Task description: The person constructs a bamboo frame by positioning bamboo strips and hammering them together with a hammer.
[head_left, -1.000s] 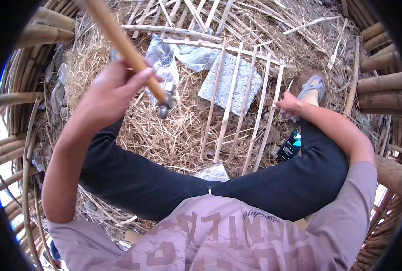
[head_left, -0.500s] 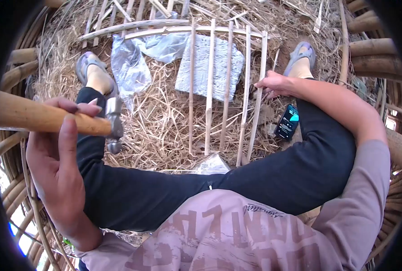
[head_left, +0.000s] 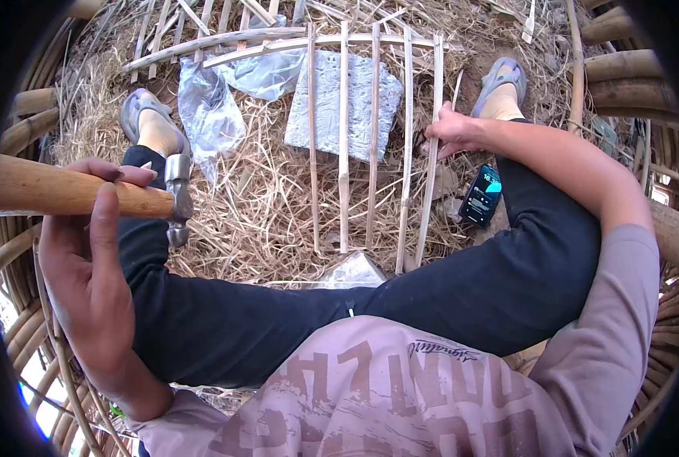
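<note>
On the left, my left hand [head_left: 88, 266] is closed around the wooden handle of a ball-peen hammer [head_left: 178, 199], thumb in front and fingertips over the top. The hammer is raised, its metal head pointing right. My right hand [head_left: 455, 131] grips the rightmost bamboo strip [head_left: 429, 183] of a rack, partway along its length; some of its fingers are hidden. Several thin strips run roughly parallel towards me, joined at their far ends to a curved bamboo crosspiece [head_left: 278, 47]. Beneath the strips lies a rough pale grey block [head_left: 328, 99].
Crumpled clear plastic [head_left: 208, 114] lies left of the block on dry straw [head_left: 256, 198]. A lit phone [head_left: 480, 198] rests by my right knee. My sandalled feet flank the rack. More bamboo strips [head_left: 179, 23] lie at the back, and bamboo poles [head_left: 629, 80] line both sides.
The whole view has shifted slightly, so things sit a little further left and up. Both hands keep their holds on the hammer and the bamboo strip.
</note>
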Demonstrator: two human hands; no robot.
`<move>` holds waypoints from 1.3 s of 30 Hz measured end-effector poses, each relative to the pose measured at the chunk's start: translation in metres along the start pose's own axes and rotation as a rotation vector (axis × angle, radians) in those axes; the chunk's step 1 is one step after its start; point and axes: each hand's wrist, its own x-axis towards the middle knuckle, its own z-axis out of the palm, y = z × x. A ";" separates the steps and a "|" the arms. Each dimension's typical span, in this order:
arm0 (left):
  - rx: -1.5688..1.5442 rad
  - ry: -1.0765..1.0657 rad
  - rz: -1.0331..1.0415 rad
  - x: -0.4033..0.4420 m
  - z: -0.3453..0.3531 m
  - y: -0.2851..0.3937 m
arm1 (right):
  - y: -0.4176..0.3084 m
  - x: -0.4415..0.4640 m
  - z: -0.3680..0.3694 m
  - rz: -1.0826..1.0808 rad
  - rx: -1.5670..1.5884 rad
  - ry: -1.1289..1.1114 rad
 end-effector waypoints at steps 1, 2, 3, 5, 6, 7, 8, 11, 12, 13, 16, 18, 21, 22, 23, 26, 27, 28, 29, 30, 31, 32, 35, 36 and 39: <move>-0.004 -0.004 -0.001 -0.001 0.001 0.000 | 0.000 -0.002 0.000 -0.022 0.003 0.008; -0.007 -0.031 0.002 -0.001 0.001 0.000 | 0.000 -0.003 -0.001 -0.028 0.009 0.000; -0.009 -0.057 0.005 -0.001 -0.001 -0.001 | 0.000 -0.005 -0.002 -0.034 0.016 -0.007; -0.003 -0.085 0.010 -0.002 0.000 0.001 | 0.000 -0.008 -0.005 -0.044 0.015 -0.025; 0.006 -0.086 0.013 -0.002 0.002 0.002 | -0.003 -0.011 -0.007 -0.049 0.008 -0.035; 0.015 -0.088 0.015 -0.001 0.003 0.003 | -0.005 -0.012 -0.009 -0.053 0.000 -0.047; 0.020 -0.089 0.021 -0.002 0.004 0.004 | -0.003 -0.009 -0.009 -0.064 -0.010 -0.036; 0.011 -0.073 0.031 -0.002 0.011 0.005 | -0.002 -0.007 -0.012 -0.077 0.009 -0.070; -0.009 -0.053 0.026 -0.002 0.015 0.005 | -0.002 -0.008 -0.012 -0.066 -0.001 -0.056; -0.028 -0.033 0.022 -0.001 0.018 0.006 | -0.004 -0.009 -0.013 -0.065 -0.003 -0.071; -0.019 -0.052 0.003 0.001 0.018 0.009 | -0.008 -0.010 -0.016 -0.057 0.003 -0.117; -0.020 -0.055 0.011 0.001 0.017 0.008 | -0.007 -0.010 -0.017 -0.046 0.018 -0.144; 0.014 -0.037 0.014 0.003 0.015 0.008 | -0.008 -0.010 -0.023 -0.068 0.006 -0.162; 0.031 -0.028 0.012 0.003 0.015 0.008 | -0.007 -0.013 -0.024 -0.067 0.011 -0.151; 0.020 -0.027 0.014 0.003 0.014 0.007 | -0.007 -0.016 -0.026 -0.066 0.015 -0.140; 0.003 -0.031 0.018 0.003 0.012 0.004 | -0.002 -0.021 -0.033 -0.055 -0.009 -0.143; 0.008 -0.036 0.019 0.002 0.011 0.003 | 0.000 -0.022 -0.036 -0.052 -0.024 -0.150; 0.013 -0.041 0.021 0.002 0.010 0.003 | 0.002 -0.022 -0.038 -0.053 -0.027 -0.173; 0.025 -0.048 0.026 0.002 0.010 0.003 | 0.004 -0.022 -0.041 -0.054 -0.031 -0.195; 0.036 -0.054 0.031 0.002 0.009 0.002 | 0.006 -0.022 -0.043 -0.055 -0.036 -0.219; 0.047 -0.060 0.034 0.001 0.009 0.002 | 0.008 -0.023 -0.044 -0.055 -0.042 -0.243; 0.050 -0.059 0.029 0.000 0.008 0.001 | 0.010 -0.024 -0.045 -0.050 -0.026 -0.251; 0.077 -0.054 0.025 0.000 0.007 0.000 | 0.014 -0.028 -0.049 -0.044 0.008 -0.276; 0.098 -0.051 0.029 0.000 0.008 0.001 | 0.014 -0.029 -0.051 -0.046 0.009 -0.287; 0.096 -0.049 0.020 0.000 0.008 0.001 | 0.013 -0.033 -0.052 -0.061 -0.002 -0.291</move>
